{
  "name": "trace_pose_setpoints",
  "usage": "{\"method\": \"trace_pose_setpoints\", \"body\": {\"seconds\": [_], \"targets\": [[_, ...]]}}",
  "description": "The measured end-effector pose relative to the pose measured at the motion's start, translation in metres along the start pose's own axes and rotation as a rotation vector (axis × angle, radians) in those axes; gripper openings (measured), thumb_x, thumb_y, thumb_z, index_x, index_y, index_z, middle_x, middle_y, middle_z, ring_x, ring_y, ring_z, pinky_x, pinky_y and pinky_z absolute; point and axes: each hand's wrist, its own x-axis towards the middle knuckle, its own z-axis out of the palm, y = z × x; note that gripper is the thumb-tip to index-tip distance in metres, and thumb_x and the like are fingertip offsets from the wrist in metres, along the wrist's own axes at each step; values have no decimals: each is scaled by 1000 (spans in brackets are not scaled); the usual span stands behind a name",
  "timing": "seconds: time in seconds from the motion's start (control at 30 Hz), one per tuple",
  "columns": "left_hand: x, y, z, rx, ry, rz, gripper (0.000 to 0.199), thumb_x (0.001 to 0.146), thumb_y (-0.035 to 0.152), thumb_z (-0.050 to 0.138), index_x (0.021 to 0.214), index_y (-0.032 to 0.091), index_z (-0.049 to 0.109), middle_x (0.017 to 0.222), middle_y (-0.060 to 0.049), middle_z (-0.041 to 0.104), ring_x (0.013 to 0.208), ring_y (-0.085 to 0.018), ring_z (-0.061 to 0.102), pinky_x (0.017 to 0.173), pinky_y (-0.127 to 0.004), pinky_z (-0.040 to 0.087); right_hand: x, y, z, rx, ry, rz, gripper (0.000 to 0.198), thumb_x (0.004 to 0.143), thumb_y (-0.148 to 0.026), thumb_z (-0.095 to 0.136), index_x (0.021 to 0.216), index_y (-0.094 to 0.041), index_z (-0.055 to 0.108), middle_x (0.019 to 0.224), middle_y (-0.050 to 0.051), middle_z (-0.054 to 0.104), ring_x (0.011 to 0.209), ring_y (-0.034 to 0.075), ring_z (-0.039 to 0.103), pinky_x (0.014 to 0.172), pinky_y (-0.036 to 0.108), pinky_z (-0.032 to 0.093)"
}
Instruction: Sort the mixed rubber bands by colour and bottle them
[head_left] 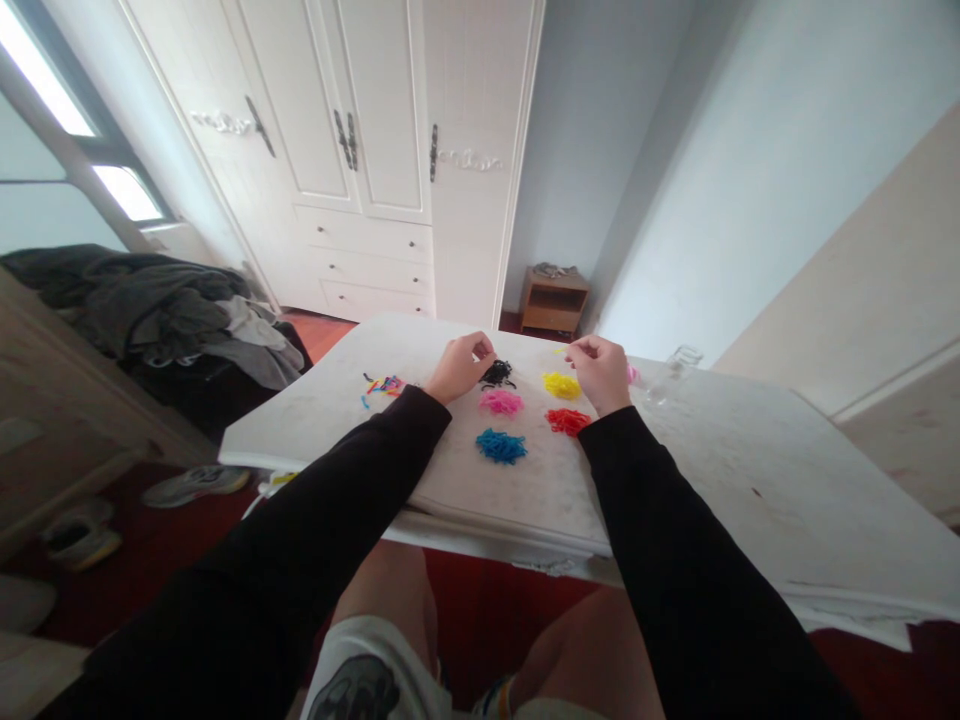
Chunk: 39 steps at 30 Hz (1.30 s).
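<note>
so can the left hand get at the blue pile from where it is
Probably yes: nothing covers the blue pile, and the left hand would only need to skirt the low pink pile.

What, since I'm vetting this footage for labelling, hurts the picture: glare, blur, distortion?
Head view: the window at upper left is blown out to white; head view: the sides of the wardrobe splay, apparently from wide-angle distortion; head view: soft detail merges strands in the black pile, and the transparent object is hard to make out.
</note>
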Motion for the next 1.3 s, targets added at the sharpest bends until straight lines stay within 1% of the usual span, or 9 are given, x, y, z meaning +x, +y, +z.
{"method": "trace_pose_setpoints", "body": {"seconds": [0.1,0.23,0.37,0.47,0.67,0.83,0.9,1.07,1.3], "targets": [[0,0,0,6,10,-2,6,83,16,62,77,19,62,76,-3,70,74,-17,64,75,-31,52,2,1,-8,-190,-35,-3,14,77,-26,60,66,-20,66,69,4,71,71,20,64,72,31,48],[-1,-1,1,10,9,-6,4,82,17,61,80,20,61,78,-3,69,76,-18,63,74,-31,51,6,6,-18,-415,-98,41,13,77,-25,62,69,-20,70,77,5,75,78,22,66,73,31,46],[-1,0,0,9,5,-16,3,81,17,60,81,20,60,80,-4,68,78,-19,62,76,-33,51,10,14,-24,-561,-176,53,15,79,-27,62,67,-21,70,78,6,75,83,23,68,73,31,45],[-1,0,-1,1,-19,-19,9,76,14,59,83,20,60,83,-4,69,81,-20,63,79,-34,52,11,19,-25,-631,-214,77,17,80,-28,62,66,-21,69,79,8,76,84,25,69,73,33,47],[-4,-2,-1,51,-161,13,37,61,9,63,97,19,60,104,-7,68,104,-27,64,93,-40,53,10,22,-25,-702,-244,94,17,81,-31,63,71,-21,73,87,10,78,91,26,71,81,34,50],[-4,-6,1,62,-234,58,43,58,9,64,100,18,59,111,-10,67,111,-30,63,102,-44,50,9,18,-26,-707,-219,139,16,81,-33,63,75,-22,73,95,11,79,96,29,71,87,38,51],[-4,-7,1,59,-235,63,41,59,10,64,98,18,59,110,-10,67,110,-30,64,100,-44,51,8,17,-26,-694,-208,134,16,82,-32,62,75,-22,73,94,12,78,96,29,71,85,37,50],[-4,-9,3,-4,-223,9,35,62,10,64,95,20,57,100,-6,68,98,-25,68,87,-38,54,8,16,-25,-672,-204,114,17,82,-32,62,73,-22,72,90,10,77,93,27,70,83,36,50],[-3,-10,6,-45,-179,-37,29,69,10,64,95,19,58,98,-5,69,97,-24,70,83,-36,54,8,15,-24,-650,-196,103,17,82,-31,62,72,-22,72,89,10,77,92,28,70,80,36,49]]}}
